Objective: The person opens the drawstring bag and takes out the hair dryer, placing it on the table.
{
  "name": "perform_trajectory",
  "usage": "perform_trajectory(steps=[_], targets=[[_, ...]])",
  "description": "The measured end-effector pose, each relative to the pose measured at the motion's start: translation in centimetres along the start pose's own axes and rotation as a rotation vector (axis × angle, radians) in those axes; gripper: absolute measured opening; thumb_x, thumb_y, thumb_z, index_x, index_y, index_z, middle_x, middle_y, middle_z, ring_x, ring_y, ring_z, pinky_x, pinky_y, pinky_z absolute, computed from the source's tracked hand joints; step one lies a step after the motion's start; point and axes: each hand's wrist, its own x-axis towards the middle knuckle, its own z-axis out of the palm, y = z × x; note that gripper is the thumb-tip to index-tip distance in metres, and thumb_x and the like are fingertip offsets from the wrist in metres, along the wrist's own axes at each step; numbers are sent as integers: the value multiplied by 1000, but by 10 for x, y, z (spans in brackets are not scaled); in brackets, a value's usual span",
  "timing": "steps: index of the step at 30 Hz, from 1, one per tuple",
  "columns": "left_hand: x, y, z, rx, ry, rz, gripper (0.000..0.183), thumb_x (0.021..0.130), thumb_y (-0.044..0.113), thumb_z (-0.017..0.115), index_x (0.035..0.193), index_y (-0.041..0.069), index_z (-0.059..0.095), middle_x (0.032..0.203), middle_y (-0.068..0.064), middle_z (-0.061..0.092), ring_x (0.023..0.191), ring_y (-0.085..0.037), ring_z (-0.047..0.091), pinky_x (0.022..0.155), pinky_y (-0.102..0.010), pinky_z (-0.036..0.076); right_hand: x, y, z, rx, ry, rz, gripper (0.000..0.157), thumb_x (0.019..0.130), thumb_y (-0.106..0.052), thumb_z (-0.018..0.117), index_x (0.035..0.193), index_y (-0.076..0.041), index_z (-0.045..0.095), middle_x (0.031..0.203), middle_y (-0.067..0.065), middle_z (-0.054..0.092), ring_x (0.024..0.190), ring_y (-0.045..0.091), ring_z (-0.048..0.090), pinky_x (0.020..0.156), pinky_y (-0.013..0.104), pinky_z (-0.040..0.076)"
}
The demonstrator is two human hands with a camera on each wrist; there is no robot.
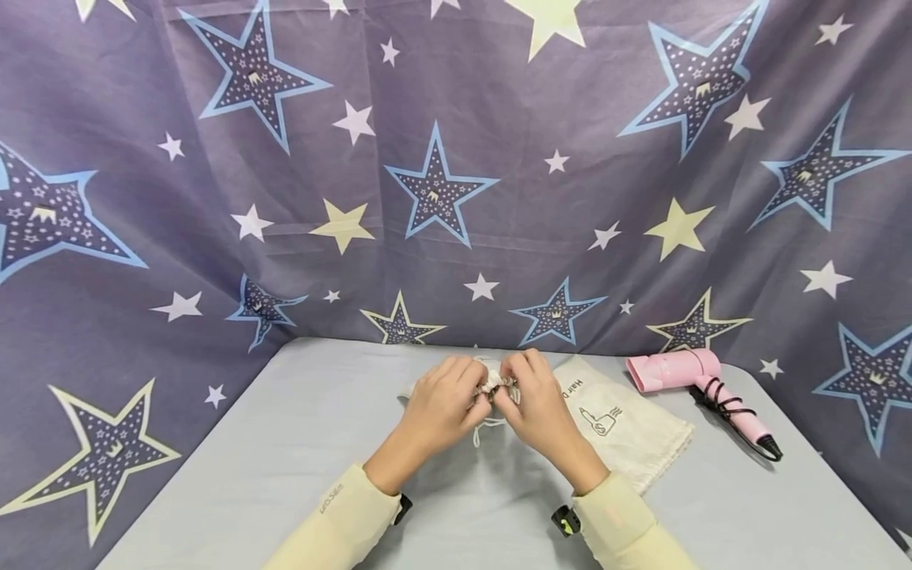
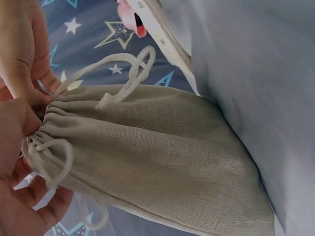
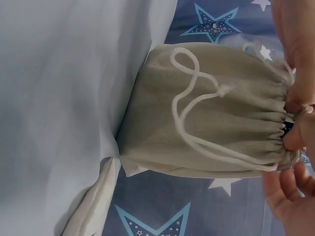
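Observation:
A beige drawstring bag [image 2: 152,142] stands upright on the table, its mouth gathered into folds. My left hand [image 1: 443,404] and my right hand [image 1: 539,408] pinch the gathered rim from opposite sides, fingers curled and close together. White cords [image 3: 183,115] hang in loops down the bag's sides. A small dark gap shows at the mouth in the right wrist view; what the bag holds is hidden. From the head view, the hands cover most of the bag.
Right of my hands lies a flat cream cloth bag [image 1: 637,439] printed with "Hair D" and a dryer drawing. Beyond it, a pink hair dryer [image 1: 673,369] with its black cord wound round the handle rests on the grey-covered table [image 1: 285,443]. A star-patterned curtain [image 1: 499,103] stands behind.

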Motion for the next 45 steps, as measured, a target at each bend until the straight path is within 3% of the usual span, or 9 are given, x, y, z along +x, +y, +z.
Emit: perform_trajectory(steps=[8, 17, 28, 35, 45], targets=[[1, 1, -3, -28, 10, 1, 12, 76, 10, 61, 86, 14, 56, 83, 2, 49, 72, -18, 44, 64, -32, 41, -1, 0, 2, -6, 44, -16, 25, 75, 5, 67, 92, -9, 56, 89, 4, 48, 78, 20, 44, 68, 33, 42], [2, 2, -3, -36, 17, 5, 16, 74, 6, 65, 84, 14, 56, 83, 1, 49, 73, -18, 42, 60, -29, 40, -3, 0, 4, -25, 34, -26, 27, 77, 7, 66, 97, -9, 57, 94, 7, 53, 83, 24, 50, 71, 38, 45], [2, 3, -8, 1, -49, -34, 25, 73, 0, 68, 93, 14, 59, 87, 0, 52, 77, -21, 45, 61, -32, 43, -3, 5, 4, -7, 51, -36, 24, 77, 8, 63, 92, -8, 55, 94, 8, 52, 85, 27, 52, 74, 41, 46], [3, -1, -10, -29, -31, -45, 24, 73, 1, 68, 90, 15, 59, 88, 0, 52, 79, -21, 46, 58, -31, 43, -5, 13, 5, -26, 54, -110, 19, 82, 3, 59, 97, -9, 59, 100, 12, 55, 89, 29, 52, 77, 42, 47], [6, -4, -16, -18, 7, -91, 22, 74, 1, 67, 91, 15, 61, 91, 0, 55, 78, -21, 48, 51, -32, 45, -5, 18, 1, -8, 50, -103, 27, 79, 4, 62, 103, -9, 64, 102, 11, 57, 88, 27, 53, 74, 39, 48]])
